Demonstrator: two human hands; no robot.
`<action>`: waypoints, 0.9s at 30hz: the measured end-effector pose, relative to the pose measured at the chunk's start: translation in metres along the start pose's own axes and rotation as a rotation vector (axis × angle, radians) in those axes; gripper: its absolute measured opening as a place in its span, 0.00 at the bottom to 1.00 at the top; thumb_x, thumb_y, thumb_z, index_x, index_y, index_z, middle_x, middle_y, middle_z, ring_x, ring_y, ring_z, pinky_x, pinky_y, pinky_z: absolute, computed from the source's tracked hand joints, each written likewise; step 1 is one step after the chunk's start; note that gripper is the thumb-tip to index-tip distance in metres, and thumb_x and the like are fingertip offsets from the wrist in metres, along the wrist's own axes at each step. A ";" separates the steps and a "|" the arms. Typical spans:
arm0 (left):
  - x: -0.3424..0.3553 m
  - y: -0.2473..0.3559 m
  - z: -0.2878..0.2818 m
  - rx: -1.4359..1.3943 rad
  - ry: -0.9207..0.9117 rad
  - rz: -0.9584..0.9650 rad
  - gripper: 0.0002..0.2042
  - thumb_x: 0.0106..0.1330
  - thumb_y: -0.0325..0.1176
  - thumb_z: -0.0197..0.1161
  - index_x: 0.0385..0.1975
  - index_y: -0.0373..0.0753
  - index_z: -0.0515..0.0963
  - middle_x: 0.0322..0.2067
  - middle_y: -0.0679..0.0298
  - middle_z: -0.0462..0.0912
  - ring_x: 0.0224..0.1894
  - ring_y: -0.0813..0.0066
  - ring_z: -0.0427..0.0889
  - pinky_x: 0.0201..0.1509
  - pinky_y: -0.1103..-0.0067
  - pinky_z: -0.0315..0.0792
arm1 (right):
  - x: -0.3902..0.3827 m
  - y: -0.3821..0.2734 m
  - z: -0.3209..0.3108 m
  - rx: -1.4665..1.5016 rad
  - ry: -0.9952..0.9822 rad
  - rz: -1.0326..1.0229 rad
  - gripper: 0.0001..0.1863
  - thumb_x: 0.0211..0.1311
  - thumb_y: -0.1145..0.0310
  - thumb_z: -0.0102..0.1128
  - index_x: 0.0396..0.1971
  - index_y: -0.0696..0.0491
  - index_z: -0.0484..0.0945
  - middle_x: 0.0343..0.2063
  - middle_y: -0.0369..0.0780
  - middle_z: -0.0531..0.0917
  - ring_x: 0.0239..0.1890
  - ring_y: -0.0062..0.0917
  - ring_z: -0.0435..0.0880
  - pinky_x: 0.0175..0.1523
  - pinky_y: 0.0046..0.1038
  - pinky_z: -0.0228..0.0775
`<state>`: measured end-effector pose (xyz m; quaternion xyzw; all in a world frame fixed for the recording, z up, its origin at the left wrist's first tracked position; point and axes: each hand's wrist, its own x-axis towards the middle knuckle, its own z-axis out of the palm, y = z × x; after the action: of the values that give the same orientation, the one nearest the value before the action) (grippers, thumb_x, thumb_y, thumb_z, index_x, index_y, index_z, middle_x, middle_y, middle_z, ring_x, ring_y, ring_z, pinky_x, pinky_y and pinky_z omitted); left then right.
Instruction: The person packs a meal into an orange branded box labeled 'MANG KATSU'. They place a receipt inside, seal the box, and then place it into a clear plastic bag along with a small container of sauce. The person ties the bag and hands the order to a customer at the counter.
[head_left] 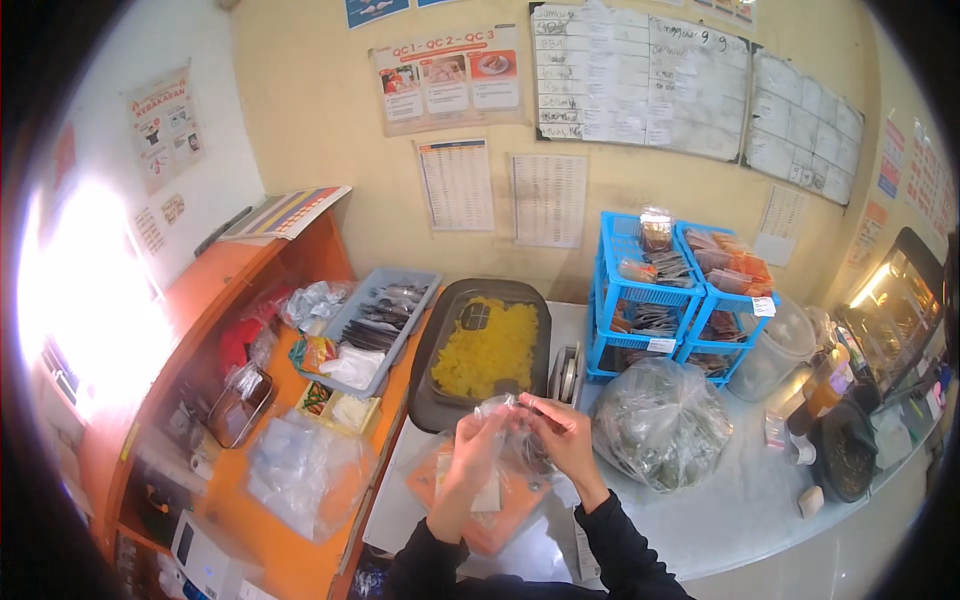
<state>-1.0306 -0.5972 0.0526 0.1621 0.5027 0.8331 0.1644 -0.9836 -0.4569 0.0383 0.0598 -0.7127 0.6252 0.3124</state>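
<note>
Both hands meet at the middle of the work surface, over the near end of the dark tray. My left hand is closed, its fingertips pinching the gathered top of a clear plastic bag. From the other side, the fingers of my right hand pinch the same bag top, close to the left fingertips. Something dark shows through the bag, too blurred to name. Beneath the hands lies a flat orange board or sheet. Just beyond, yellow food, crumbly or like rice, fills much of the dark tray.
At left, an orange shelf unit holds a grey bin of dark packets and loose clear bags. Blue stacked baskets of sachets stand at right, behind a large clear bag of greens. A black container sits far right.
</note>
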 end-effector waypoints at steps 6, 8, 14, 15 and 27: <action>-0.010 0.006 -0.002 0.622 -0.001 0.195 0.12 0.68 0.37 0.56 0.35 0.32 0.79 0.30 0.68 0.80 0.33 0.87 0.74 0.36 0.84 0.69 | 0.012 -0.041 0.007 -0.251 -0.150 -0.081 0.15 0.52 0.76 0.64 0.42 0.52 0.82 0.38 0.38 0.84 0.31 0.17 0.82 0.32 0.18 0.72; -0.011 0.005 -0.006 0.377 0.012 0.116 0.12 0.68 0.37 0.56 0.35 0.32 0.79 0.30 0.68 0.80 0.32 0.88 0.73 0.34 0.85 0.69 | 0.027 -0.052 0.003 -0.309 -0.346 -0.046 0.12 0.49 0.76 0.65 0.37 0.55 0.82 0.34 0.39 0.85 0.29 0.17 0.82 0.31 0.19 0.73; -0.028 -0.003 -0.055 -0.643 0.104 -0.300 0.08 0.68 0.33 0.49 0.29 0.38 0.73 0.35 0.60 0.79 0.38 0.71 0.76 0.42 0.75 0.72 | 0.117 -0.107 0.051 -0.361 -0.612 -0.083 0.04 0.50 0.73 0.60 0.22 0.58 0.78 0.20 0.41 0.82 0.22 0.21 0.82 0.29 0.21 0.72; -0.032 -0.011 -0.058 -0.631 0.039 -0.231 0.08 0.68 0.33 0.49 0.30 0.38 0.73 0.35 0.61 0.79 0.39 0.71 0.76 0.44 0.75 0.72 | 0.128 -0.116 0.079 -0.485 -0.672 -0.087 0.06 0.51 0.70 0.59 0.25 0.58 0.79 0.20 0.43 0.81 0.23 0.24 0.82 0.31 0.23 0.73; -0.094 -0.012 -0.068 0.057 0.036 0.084 0.08 0.68 0.27 0.52 0.39 0.30 0.76 0.33 0.62 0.80 0.36 0.77 0.78 0.42 0.81 0.72 | 0.130 0.186 0.330 -0.862 -1.135 -0.358 0.07 0.54 0.68 0.56 0.29 0.55 0.78 0.30 0.47 0.80 0.35 0.44 0.80 0.41 0.41 0.72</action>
<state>-0.9752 -0.6866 0.0023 0.1727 0.5217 0.8274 0.1155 -1.2979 -0.6843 -0.0609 0.3617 -0.9266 0.1018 -0.0118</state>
